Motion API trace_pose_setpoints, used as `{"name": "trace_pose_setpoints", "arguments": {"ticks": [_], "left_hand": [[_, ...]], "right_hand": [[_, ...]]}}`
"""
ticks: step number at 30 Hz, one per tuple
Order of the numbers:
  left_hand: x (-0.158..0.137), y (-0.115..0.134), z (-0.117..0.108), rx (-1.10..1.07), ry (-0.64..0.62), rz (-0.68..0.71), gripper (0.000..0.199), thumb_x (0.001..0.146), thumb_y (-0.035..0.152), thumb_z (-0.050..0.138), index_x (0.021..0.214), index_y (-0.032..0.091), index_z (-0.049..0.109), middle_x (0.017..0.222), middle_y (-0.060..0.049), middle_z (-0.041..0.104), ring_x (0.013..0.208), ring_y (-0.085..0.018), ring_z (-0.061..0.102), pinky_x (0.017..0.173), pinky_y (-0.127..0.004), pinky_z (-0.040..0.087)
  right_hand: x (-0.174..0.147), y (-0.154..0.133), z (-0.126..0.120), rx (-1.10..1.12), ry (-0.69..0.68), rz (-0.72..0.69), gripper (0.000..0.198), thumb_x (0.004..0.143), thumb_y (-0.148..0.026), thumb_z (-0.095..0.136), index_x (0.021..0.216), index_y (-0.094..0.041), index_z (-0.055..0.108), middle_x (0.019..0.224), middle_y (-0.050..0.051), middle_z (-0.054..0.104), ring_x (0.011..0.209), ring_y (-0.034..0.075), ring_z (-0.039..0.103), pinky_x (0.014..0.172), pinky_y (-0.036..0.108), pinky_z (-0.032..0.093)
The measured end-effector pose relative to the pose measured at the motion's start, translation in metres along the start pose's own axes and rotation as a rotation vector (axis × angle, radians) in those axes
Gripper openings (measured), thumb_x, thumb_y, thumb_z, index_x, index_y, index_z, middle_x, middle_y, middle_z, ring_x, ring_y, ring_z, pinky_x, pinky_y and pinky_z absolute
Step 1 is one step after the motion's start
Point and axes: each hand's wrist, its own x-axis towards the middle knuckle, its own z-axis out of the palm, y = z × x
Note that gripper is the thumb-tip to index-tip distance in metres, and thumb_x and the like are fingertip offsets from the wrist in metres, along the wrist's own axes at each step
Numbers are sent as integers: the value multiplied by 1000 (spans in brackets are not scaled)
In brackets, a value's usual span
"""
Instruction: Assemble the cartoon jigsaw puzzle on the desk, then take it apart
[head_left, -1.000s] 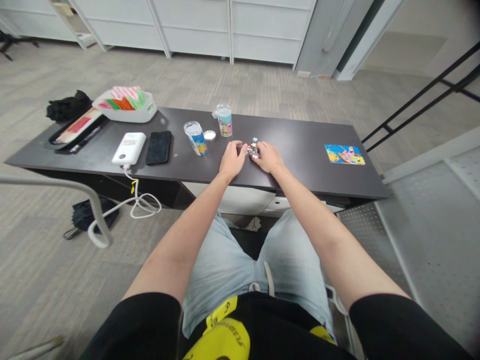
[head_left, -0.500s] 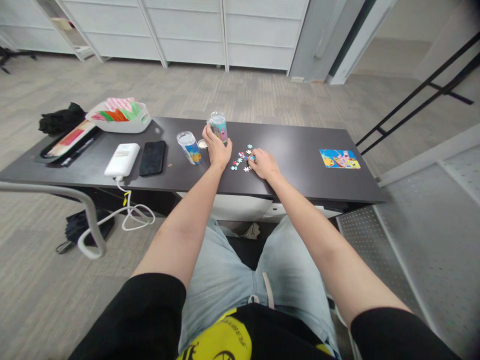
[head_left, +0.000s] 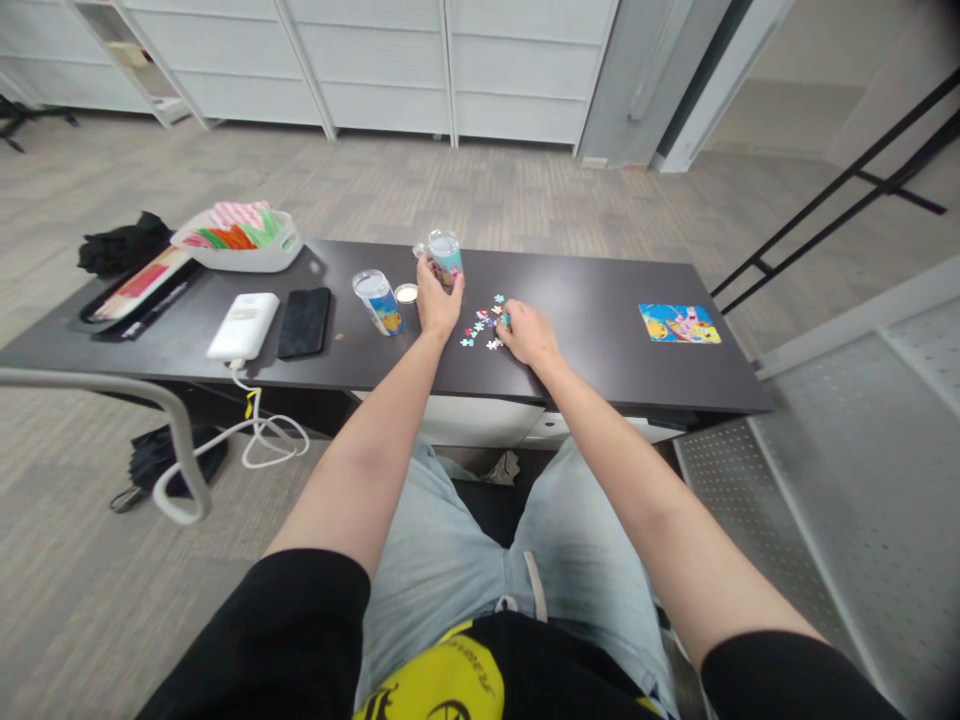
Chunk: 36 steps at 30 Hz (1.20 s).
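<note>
Wrapped around a see-through can with a cartoon print (head_left: 445, 256), my left hand (head_left: 438, 302) holds it at the far side of the dark table. My right hand (head_left: 528, 332) is closed, fingertips down on a small teal jigsaw piece (head_left: 505, 319) at the right of the pile. Several loose jigsaw pieces (head_left: 479, 327) lie between my two hands. Left of my left hand stands a second clear can with a blue and yellow print (head_left: 380, 302), and a round lid (head_left: 406, 293) lies beside it. A cartoon picture card (head_left: 679, 323) lies flat at the table's right.
On the left of the table (head_left: 600, 375) are a black phone (head_left: 304, 322), a white power bank (head_left: 244, 326) with a cable, a white basket (head_left: 255, 259) of colourful packets and a dark tray (head_left: 100, 322). A curved grey tube (head_left: 184, 440) stands at the near left.
The can in my left hand has shifted slightly to the right, with the hand lower around it. My right hand stays at the jigsaw pieces with little change.
</note>
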Motion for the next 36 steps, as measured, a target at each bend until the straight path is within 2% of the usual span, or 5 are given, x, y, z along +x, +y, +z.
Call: {"name": "trace_pose_setpoints", "arguments": {"ticks": [9,18,23,31,36], "left_hand": [[-59,16,-28,33,-135,110,99,109,54,71,194,19,36,196,-21,61,177,-26,61,154,-45,45],[-107,28,-67,129,-153,110,79,104,45,71,182,43,60,174,-18,70,168,-38,68,153,-58,53],[-110,31,-63,168,-226,136,81,101,39,72,182,39,65,173,-20,66,165,-43,69,148,-61,57],[-110,30,-61,201,-322,217,86,104,42,71,189,35,59,178,-22,63,174,-45,61,152,-62,51],[-109,27,-59,216,-322,222,84,106,42,65,187,20,58,179,-29,60,169,-47,62,148,-63,52]], "right_hand": [[0,2,-1,134,111,57,20,120,-48,72,103,-40,65,101,8,86,109,42,85,99,52,60],[3,-2,-16,602,415,228,31,107,-35,84,88,-40,60,76,-4,63,81,29,66,81,39,51],[29,-25,-32,1037,597,356,35,125,-35,63,94,-37,45,73,-11,50,64,20,45,66,33,41],[69,-77,-43,1541,541,344,50,129,-35,68,89,-33,38,74,-11,35,57,15,28,53,26,36],[71,-82,-44,1644,514,334,48,136,-29,44,88,-32,39,74,-9,37,57,14,27,52,22,36]]}}
